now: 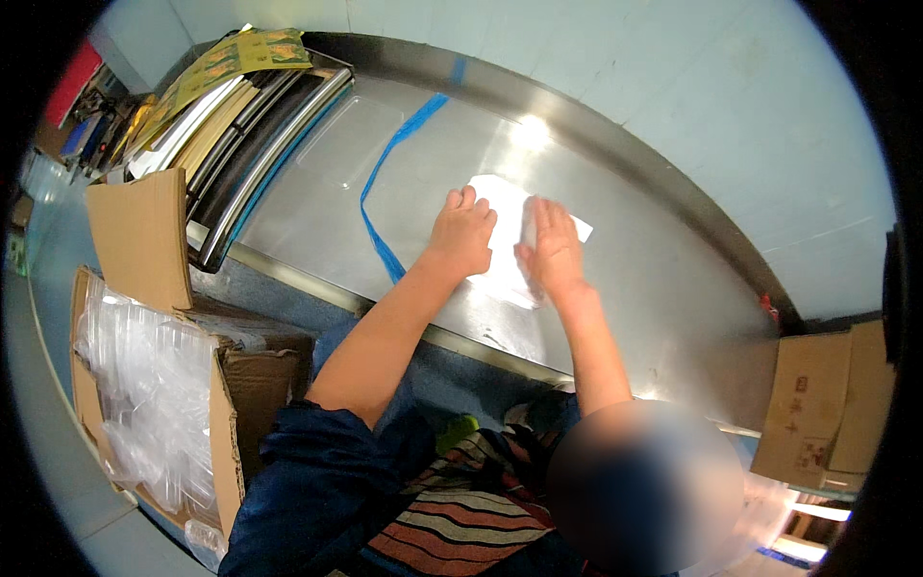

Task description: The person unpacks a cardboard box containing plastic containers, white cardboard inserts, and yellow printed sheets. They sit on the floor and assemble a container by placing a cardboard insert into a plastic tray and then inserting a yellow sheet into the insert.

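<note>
Left hand [465, 233], curled, grip unclear, and right hand [556, 252], fingers extended, work a white sheet [506, 216] on a steel table [663, 260]; even pressure should limit creases.

I see through one wide fisheye camera, the left of two worn on the person's head. It looks steeply down and a little forward, so the forearms [601, 356] come up from the lower edge. The left hand [463, 233] and right hand [553, 248] sit near the centre, within arm's reach. The steel table [663, 260] slants across, its edges bowed; the wall [692, 87] curves along the top right, and black rounds off the corners.
</note>
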A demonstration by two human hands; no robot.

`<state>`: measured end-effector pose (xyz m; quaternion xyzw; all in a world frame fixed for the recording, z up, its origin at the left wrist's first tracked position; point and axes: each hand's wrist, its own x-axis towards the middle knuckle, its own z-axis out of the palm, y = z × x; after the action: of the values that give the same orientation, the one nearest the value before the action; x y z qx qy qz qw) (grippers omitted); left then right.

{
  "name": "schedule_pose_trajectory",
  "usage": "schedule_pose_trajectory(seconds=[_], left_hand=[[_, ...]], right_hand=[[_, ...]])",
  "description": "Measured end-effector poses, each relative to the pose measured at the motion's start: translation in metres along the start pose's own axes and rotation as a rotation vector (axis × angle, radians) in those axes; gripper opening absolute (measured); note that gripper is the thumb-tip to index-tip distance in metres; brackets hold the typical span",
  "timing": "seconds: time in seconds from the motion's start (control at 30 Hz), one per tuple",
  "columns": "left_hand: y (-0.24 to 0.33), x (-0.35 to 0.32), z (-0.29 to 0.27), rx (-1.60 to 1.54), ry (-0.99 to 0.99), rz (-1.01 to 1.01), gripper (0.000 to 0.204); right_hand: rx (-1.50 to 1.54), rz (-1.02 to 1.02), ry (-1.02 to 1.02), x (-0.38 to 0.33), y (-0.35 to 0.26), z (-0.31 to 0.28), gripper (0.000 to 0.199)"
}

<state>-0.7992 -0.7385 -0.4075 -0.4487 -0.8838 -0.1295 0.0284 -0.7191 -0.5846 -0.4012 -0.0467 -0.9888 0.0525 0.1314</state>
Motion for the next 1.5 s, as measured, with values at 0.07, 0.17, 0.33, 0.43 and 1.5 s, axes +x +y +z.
schedule_pose_trajectory(seconds=[0.07, 0.17, 0.33, 0.43, 1.5], left_hand=[[0.004, 0.003, -0.001, 0.041, -0.027, 0.001, 0.047], [0.007, 0.002, 0.001, 0.091, -0.054, -0.003, 0.05], [0.011, -0.003, 0.01, -0.019, -0.064, -0.061, 0.063], [0.014, -0.004, 0.008, -0.073, -0.063, -0.065, 0.065], [-0.016, 0.005, 0.025, -0.15, 0.248, -0.269, 0.006]], right_hand=[[0.001, 0.088, 0.121, 0.008, 0.008, 0.01, 0.07], [0.075, 0.036, 0.096, 0.017, 0.025, 0.017, 0.04], [-0.151, -0.148, 0.137, 0.013, 0.011, 0.02, 0.01], [-0.136, -0.151, 0.17, 0.008, 0.01, 0.023, 0.009], [-0.06, -0.06, 0.162, -0.008, -0.017, 0.025, 0.006]])
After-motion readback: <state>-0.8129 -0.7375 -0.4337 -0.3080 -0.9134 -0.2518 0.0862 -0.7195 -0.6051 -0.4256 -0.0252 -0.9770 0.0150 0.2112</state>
